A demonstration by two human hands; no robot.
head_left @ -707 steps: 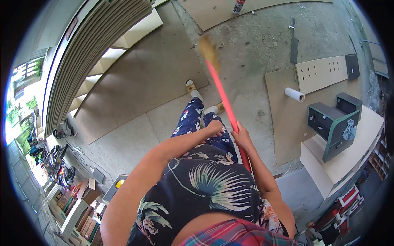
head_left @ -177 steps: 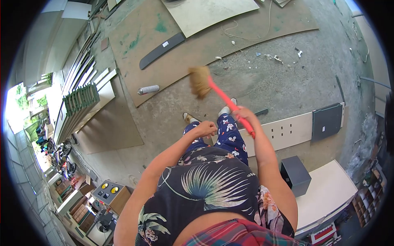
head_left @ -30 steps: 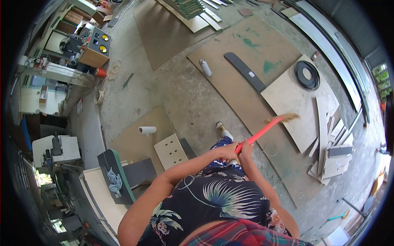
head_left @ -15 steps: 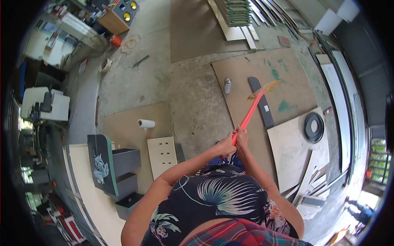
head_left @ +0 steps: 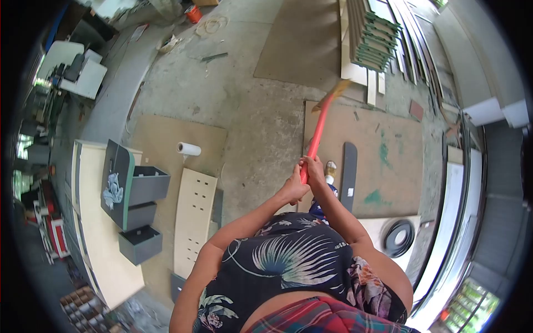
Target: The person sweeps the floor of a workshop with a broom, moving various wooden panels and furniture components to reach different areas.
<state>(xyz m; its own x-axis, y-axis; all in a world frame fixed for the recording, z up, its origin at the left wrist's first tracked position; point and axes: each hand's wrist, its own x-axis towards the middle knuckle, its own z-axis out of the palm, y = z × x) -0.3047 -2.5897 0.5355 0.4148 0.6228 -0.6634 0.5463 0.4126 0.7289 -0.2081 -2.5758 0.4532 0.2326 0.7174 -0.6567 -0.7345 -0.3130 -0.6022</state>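
Both of my hands are closed around the red handle of a broom [head_left: 318, 130], in front of my body. My left hand [head_left: 294, 187] grips near the handle's lower end. Just above and to the right, my right hand [head_left: 315, 171] wraps round the same handle. The broom slants up and away from me, and its tan bristle end is over the floor by the top edge of a brown board [head_left: 366, 166]. A dark grey panel with a rounded end [head_left: 348, 172] lies on that board, to the right of my right hand.
To the left are dark grey drawer boxes [head_left: 141, 244], a white roll [head_left: 189, 149] and a pale panel with slots [head_left: 194, 205]. Stacked green-edged boards [head_left: 375, 39] stand ahead on the right. A black coil [head_left: 399, 237] lies at the lower right.
I have moved forward and the view has turned. The broom's bristle end has swung left and away from the dark grey panel. Both hands keep their hold on the handle.
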